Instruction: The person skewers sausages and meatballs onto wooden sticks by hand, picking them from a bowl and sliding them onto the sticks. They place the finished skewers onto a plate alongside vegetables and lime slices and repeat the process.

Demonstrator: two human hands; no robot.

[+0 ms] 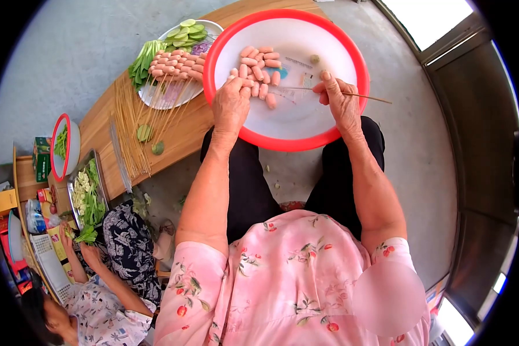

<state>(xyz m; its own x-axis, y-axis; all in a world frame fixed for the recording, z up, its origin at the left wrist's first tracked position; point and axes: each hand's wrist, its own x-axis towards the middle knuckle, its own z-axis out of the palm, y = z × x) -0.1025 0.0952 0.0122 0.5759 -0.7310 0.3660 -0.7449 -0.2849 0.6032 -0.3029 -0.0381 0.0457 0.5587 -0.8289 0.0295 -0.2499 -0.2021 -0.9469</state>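
A large white basin with a red rim rests over my lap, with several small pink sausages inside on its left side. My left hand is at the basin's left edge, its fingers closed on a sausage. Over the right side of the basin, my right hand pinches a thin wooden skewer. The skewer points left, towards the sausage in my left hand; whether its tip touches it I cannot tell. A small round greenish piece lies near the basin's upper right.
On the wooden table, a white plate holds skewered sausages, cucumber slices and greens. Bare skewers lie beside it. At the lower left, another person handles greens by a metal tray.
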